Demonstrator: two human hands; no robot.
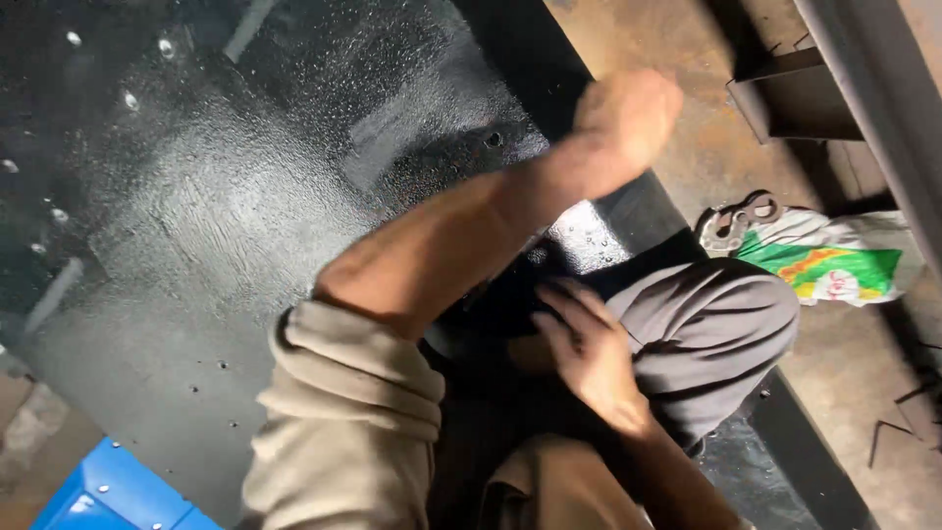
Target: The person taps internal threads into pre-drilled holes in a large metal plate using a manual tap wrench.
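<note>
The person crouches over a large black metal panel (pixel 226 226), its surface glossy, pebbled and wet-looking, studded with small bolt heads along the upper left; the panel's long axis runs from the upper middle of the view down toward the lower right, where its dark edge meets the rusty brown floor (pixel 687 147).

The left hand (pixel 628 118) is raised over the panel's right edge, blurred, the fingers curled in toward the palm; whether anything lies inside that curl cannot be told. The forearm runs from a rolled tan sleeve (pixel 343 412) diagonally up to the right.

The right hand (pixel 589 353) lies lower, fingers spread and loosely open, resting against the dark area beside the person's grey-trousered knee (pixel 716 334); it grasps nothing that can be made out — the patch under the fingertips is too dark to read.

One container is in view: a white sack with green, yellow and red print (pixel 834 260) lying on the floor just right of the knee; its mouth and contents are not visible. A grey metal piece with two round eyes (pixel 731 221) lies against the sack's upper left corner, touching it.

A blue plastic object (pixel 108 496) shows at the lower left corner; a dark steel bracket (pixel 795 93) stands at the upper right; thin bent metal scraps (pixel 898 422) lie on the floor at the right edge.
</note>
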